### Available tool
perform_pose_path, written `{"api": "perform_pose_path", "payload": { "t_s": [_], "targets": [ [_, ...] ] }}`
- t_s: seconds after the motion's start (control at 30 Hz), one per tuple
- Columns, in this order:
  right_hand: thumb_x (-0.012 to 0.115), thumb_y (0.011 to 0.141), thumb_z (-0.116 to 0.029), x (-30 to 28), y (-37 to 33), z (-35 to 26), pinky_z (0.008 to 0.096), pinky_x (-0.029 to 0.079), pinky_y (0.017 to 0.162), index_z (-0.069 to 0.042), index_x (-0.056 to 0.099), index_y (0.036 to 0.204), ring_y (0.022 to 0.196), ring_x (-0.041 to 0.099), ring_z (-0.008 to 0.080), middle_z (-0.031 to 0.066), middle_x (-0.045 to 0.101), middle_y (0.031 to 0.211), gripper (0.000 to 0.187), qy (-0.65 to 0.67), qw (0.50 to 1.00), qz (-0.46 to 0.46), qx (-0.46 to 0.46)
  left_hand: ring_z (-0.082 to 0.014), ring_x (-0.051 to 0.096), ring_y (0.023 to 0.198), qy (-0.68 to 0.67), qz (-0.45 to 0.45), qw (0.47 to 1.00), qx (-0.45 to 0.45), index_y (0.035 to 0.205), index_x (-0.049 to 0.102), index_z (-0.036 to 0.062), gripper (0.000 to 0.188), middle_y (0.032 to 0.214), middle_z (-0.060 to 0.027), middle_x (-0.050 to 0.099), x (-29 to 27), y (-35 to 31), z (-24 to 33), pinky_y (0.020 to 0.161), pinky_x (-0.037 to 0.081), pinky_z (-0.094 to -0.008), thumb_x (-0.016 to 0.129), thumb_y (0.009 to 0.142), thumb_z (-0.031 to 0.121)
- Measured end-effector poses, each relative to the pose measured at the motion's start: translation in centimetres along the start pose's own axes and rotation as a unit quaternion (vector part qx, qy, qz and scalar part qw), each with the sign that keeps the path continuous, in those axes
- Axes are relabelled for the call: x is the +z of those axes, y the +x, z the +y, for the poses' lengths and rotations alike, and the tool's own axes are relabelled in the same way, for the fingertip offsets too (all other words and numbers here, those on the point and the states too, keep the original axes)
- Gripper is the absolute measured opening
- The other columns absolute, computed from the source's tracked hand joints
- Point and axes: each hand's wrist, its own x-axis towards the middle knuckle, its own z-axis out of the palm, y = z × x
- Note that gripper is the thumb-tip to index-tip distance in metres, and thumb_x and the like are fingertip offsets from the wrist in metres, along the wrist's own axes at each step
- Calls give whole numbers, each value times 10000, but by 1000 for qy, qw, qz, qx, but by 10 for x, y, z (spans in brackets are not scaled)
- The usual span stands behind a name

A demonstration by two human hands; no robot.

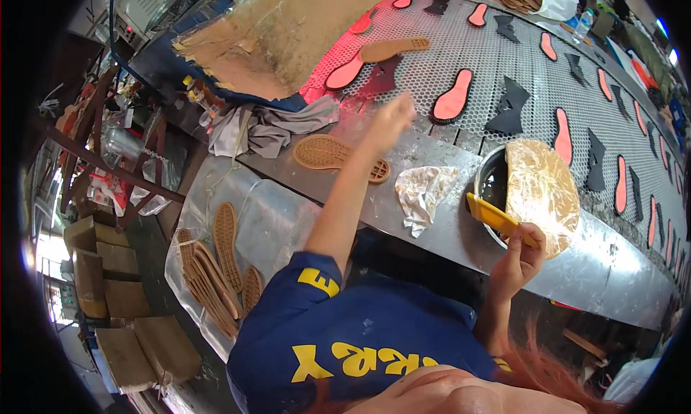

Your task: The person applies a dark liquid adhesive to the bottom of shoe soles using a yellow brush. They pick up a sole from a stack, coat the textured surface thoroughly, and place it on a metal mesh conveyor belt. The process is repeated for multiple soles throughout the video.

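My left hand (393,120) reaches out over the near edge of the mesh belt, a little blurred, its fingers apart and nothing visible in them. Beyond it, a tan shoe sole (394,49) lies on the belt beside a pink-topped sole (345,71). Below my left forearm, another tan sole (320,152) rests tread up on the metal ledge, partly hidden by the arm. My right hand (520,259) grips a flat yellow tool (500,216), perhaps a brush or scraper, over a metal bowl (481,175). A plastic-wrapped tan cover (543,191) lies across part of the bowl, whose inside looks dark.
Pink-topped soles and black cut pieces (508,106) lie in rows along the mesh belt (461,50). A stained white cloth (425,194) and grey rags (277,126) lie on the metal ledge (612,270). Stacked tan soles (209,277) sit on plastic at left, near cardboard boxes (147,349).
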Motion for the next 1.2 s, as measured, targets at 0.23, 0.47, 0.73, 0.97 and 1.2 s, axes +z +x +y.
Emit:
{"api": "perform_pose_path", "payload": {
  "t_s": [0.23, 0.47, 0.73, 0.97, 1.2],
  "targets": [
    [542, 907, 2, -7, 3, 13, 253, 450, 729, 6, 546, 1036, 810, 568, 146, 86, 584, 942, 129, -11, 1000, 8, -28, -271, 551, 1122, 353, 56, 931, 76, 1194, 561, 14, 363, 1175, -138, 596, 17, -175, 24, 970, 412, -367, 592, 861, 155],
    [508, 931, -23, -9, 27, 15, 283, 459, 762, 1, 544, 1052, 833, 587, 171, 93, 599, 955, 128, -52, 997, 23, -55, -315, 554, 1076, 467, 200, 858, 73, 1178, 530, 21, 413, 1112, -146, 606, -47, -136, 46, 923, 424, -396, 634, 805, 165],
    [561, 899, 3, -45, 26, 6, 299, 455, 855, -1, 564, 1056, 941, 574, 157, 76, 607, 1000, 158, -102, 987, 67, -101, -377, 536, 1088, 585, 168, 789, 81, 1230, 468, 5, 603, 1114, -253, 564, -114, 85, -22, 897, 456, -458, 684, 688, 157],
    [573, 886, 18, -92, 10, -5, 246, 447, 747, 2, 556, 1006, 867, 556, 123, 63, 596, 934, 123, -151, 979, 132, -27, -335, 483, 1211, 493, 182, 826, -201, 1396, 265, -32, 961, 1306, -257, 471, -223, 151, -86, 990, 426, -407, 774, 637, 266],
    [582, 892, -7, -80, 15, 3, 246, 450, 705, -2, 555, 1001, 806, 568, 130, 77, 597, 905, 112, -120, 986, 118, -5, -377, 495, 1144, 715, 116, 689, 23, 1336, 304, -113, 887, 1259, -260, 459, -210, 143, -55, 956, 441, -396, 738, 608, 151]
  ]
}}
